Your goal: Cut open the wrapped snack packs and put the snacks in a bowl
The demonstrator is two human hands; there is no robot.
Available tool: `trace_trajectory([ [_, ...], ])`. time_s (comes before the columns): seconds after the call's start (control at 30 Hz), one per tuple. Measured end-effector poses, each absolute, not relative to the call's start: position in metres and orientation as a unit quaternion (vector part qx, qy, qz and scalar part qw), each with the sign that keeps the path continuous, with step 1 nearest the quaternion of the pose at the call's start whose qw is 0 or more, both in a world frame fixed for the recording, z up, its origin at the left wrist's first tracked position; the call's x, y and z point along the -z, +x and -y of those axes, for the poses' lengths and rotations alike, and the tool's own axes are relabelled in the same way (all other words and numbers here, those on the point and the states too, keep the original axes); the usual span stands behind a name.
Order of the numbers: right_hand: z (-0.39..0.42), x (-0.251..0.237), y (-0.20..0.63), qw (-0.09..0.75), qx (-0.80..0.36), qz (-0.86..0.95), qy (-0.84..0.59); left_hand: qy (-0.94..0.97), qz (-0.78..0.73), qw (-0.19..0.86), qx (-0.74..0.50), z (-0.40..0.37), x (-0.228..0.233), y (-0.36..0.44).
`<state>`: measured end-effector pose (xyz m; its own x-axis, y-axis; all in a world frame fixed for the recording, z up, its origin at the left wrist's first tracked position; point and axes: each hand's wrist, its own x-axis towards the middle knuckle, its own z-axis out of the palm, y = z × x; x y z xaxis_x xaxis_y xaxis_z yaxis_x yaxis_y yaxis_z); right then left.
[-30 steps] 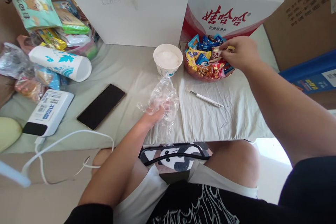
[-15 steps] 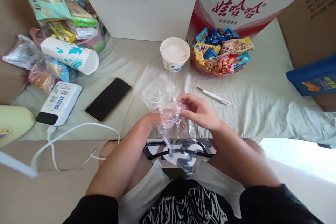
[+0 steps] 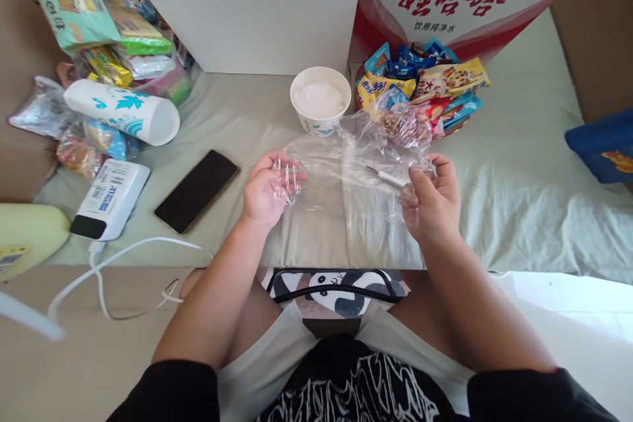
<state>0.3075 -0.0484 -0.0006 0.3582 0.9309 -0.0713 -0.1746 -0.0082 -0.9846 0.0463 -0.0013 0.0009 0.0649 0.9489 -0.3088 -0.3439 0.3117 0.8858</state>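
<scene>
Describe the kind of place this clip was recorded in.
Probably a home, a bedroom or living space rather than a workshop: the person sits at a cloth-covered pillow used as a surface, with stacked cardboard boxes, a bowl of wrapped snacks and a phone around.

Round paper cup (image 3: 319, 100): white, blue print.
Flat rectangular phone (image 3: 196, 190): black.
Thin plastic sheet (image 3: 349, 175): clear.
Cardboard water carton (image 3: 455, 3): white, red lettering.
Cloth cover (image 3: 494, 204): pale green.
</scene>
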Motion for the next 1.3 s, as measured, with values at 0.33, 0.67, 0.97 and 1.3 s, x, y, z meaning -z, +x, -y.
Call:
trace_trajectory([
  [0.33,0.058,-0.010,0.314,0.512,-0.559,0.328,-0.564,0.433,-0.505,0.660,-0.349,0.000,-0.002,0.042],
  [0.67,0.053,0.003,0.309,0.623,-0.421,0.368,-0.547,0.298,-0.541,0.532,-0.580,-0.003,-0.006,0.030],
  [0.97,0.056,0.004,0.307,0.529,-0.425,0.433,-0.594,0.454,-0.547,0.490,-0.504,-0.001,0.016,0.013],
  [1.3,0.064,-0.002,0.321,0.633,-0.224,0.513,-0.535,0.486,-0.429,0.465,-0.603,0.003,0.004,0.013],
])
